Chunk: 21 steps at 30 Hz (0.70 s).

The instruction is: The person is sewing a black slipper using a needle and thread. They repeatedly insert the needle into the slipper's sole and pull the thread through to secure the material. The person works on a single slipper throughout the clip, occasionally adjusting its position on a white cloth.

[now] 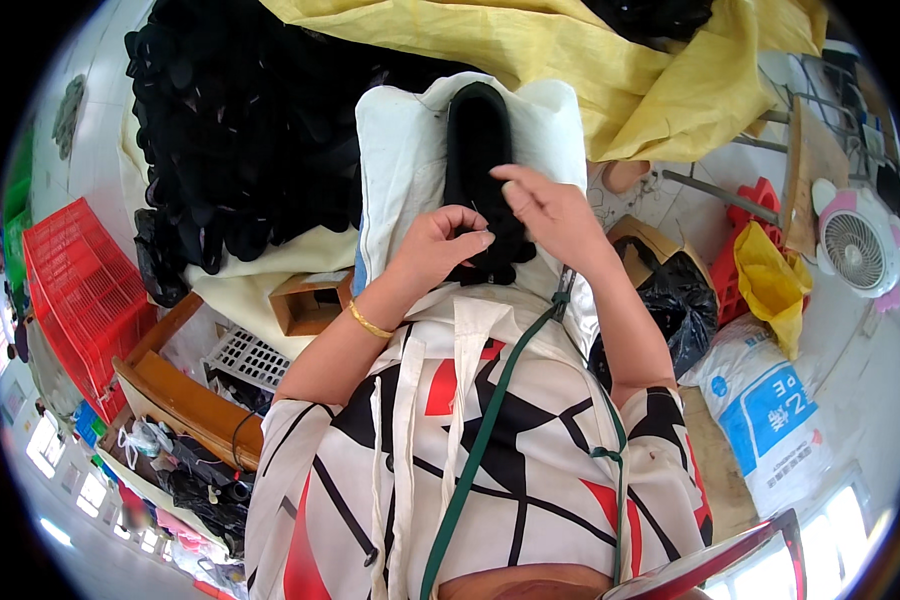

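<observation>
A black cloth shoe or slipper (pixel 477 130) lies lengthwise on a white cloth (pixel 400 130) over my lap, one rounded end pointing away from me. My left hand (pixel 438 242) is closed at the shoe's near left side, thumb and forefinger pinched over the black fabric; what sits between them is too small to make out. To the right, my right hand (pixel 550 208) is raised just over the shoe's edge, thumb and fingertips drawn together. Any fine thing in that pinch does not show. A metal tool (pixel 566 282) on a green cord (pixel 500 400) hangs by my right forearm.
Heaped black pieces (pixel 240 130) fill the far left, with yellow sheeting (pixel 630 90) at the back. A wooden drawer (pixel 310 303) and red crate (pixel 80 290) stand left. Black bag (pixel 678 300), white sack (pixel 760 410) and fan (pixel 858 245) are on the right.
</observation>
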Motion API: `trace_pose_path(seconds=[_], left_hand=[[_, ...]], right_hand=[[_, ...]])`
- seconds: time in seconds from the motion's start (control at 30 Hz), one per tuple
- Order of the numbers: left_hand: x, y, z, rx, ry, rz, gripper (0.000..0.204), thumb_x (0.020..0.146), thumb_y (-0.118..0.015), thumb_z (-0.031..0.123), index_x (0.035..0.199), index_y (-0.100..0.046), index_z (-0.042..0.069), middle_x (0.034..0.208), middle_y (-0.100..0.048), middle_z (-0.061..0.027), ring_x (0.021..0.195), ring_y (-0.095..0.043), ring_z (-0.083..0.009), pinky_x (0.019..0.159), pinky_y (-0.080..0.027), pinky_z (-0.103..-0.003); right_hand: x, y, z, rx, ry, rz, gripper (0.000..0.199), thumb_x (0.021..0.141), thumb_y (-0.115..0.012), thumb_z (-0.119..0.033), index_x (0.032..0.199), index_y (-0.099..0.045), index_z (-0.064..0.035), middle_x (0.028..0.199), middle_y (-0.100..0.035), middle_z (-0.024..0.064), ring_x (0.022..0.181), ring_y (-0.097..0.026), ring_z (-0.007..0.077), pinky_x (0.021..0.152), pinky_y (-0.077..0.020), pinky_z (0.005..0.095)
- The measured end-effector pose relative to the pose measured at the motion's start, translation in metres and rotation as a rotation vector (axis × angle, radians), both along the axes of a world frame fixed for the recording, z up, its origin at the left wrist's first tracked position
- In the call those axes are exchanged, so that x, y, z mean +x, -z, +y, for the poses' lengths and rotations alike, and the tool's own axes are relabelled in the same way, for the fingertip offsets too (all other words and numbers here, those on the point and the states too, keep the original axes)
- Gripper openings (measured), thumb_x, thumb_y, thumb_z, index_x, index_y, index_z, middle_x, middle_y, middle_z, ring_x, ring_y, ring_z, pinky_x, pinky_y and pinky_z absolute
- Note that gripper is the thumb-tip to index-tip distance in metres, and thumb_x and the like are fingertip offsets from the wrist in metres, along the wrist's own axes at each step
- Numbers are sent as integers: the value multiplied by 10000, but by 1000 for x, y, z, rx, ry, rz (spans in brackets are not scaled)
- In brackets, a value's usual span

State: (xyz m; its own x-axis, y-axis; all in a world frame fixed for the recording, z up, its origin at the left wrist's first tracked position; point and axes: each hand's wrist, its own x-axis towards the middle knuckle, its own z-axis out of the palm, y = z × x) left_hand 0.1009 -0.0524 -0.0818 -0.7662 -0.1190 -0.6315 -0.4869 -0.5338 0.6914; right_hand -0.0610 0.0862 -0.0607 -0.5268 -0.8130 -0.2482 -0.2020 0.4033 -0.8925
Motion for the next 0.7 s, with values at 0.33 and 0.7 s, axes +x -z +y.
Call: trace_pose_path(seconds=[0.33, 0.7], left_hand=[[18, -28, -25, -274, 222, 52, 182, 884, -745, 129, 1007, -666, 20, 853, -655, -13, 775, -602, -75, 682, -488, -233], [24, -21, -6, -672, 240, 189, 150, 839, -750, 92, 953, -713, 2, 885, -694, -113, 782, -643, -220, 720, -509, -313]], right_hand=[[36, 25, 4, 130, 109, -642, 263, 1028, -585, -293, 902, -630, -66, 732, -590, -16, 622, -569, 72, 539, -462, 242], [63, 2, 12, -227, 25, 343, 59, 811, -715, -76, 787, -665, -54, 734, -577, 105, 695, -579, 261, 605, -489, 350]])
